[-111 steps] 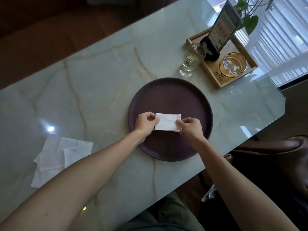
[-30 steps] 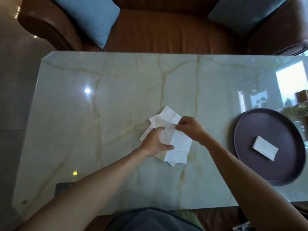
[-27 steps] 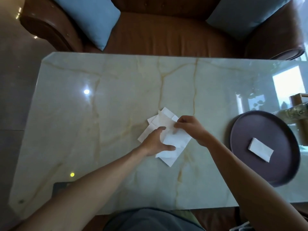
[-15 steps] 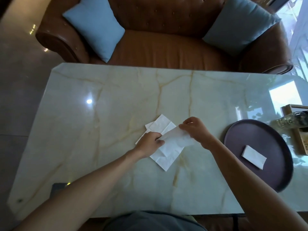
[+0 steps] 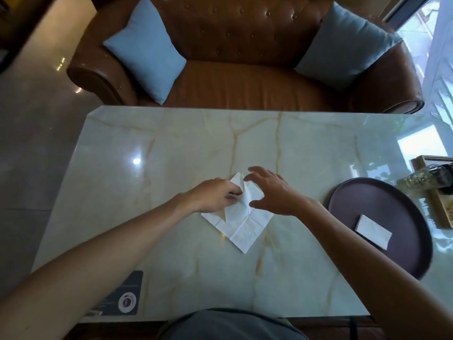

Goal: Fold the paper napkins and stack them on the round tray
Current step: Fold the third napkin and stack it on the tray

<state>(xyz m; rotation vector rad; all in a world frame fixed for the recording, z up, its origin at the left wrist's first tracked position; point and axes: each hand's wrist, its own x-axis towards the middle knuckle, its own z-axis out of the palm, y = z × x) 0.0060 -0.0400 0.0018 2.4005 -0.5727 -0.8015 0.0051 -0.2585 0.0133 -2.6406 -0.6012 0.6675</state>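
White paper napkins (image 5: 241,225) lie unfolded in a loose pile at the middle of the marble table. My left hand (image 5: 215,196) pinches the upper part of the top napkin. My right hand (image 5: 272,191) hovers just right of it, fingers spread, holding nothing. A dark round tray (image 5: 392,204) sits at the right edge of the table. One folded napkin (image 5: 372,231) lies flat on it.
A wooden tray (image 5: 438,212) with a glass jar (image 5: 421,179) stands beyond the round tray at the far right. A dark card (image 5: 122,298) lies at the table's near left edge. A brown leather sofa (image 5: 245,69) with blue cushions runs along the far side.
My right hand has let go of the napkin and opened its fingers. My left hand keeps its pinch. The napkin pile now lies spread lower on the table.
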